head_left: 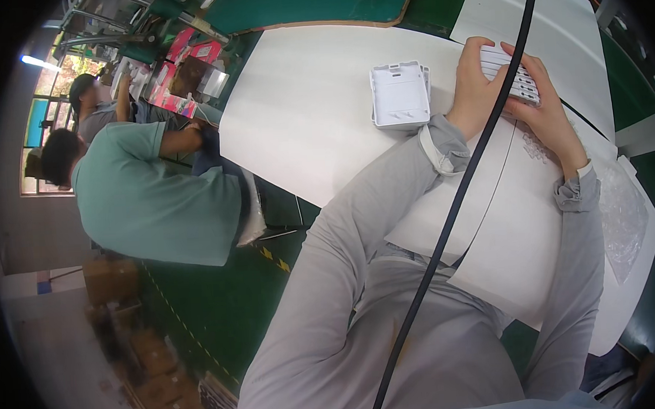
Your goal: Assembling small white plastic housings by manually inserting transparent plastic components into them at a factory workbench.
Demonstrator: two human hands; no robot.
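At the right side of the white-covered table, my left hand (472, 87) and my right hand (550, 122) are closed round a row of thin white plastic pieces (525, 90). The pieces stand packed face to face, and dark slots show along their near edges. My fingers hide both ends of the row. Left of my left wrist lies a small stack of white rectangular plastic housings (400, 97), the top one showing its shallow recess. Several tiny clear pieces (536, 148) are scattered by my right wrist.
A black cable (448, 235) hangs across the view before my hands. White sheets (300, 102) cover the table. At the right lies a clear plastic bag (625, 222). A person in a green shirt (156, 191) sits at left, another person beyond. Cardboard boxes (154, 354) stand lower left.
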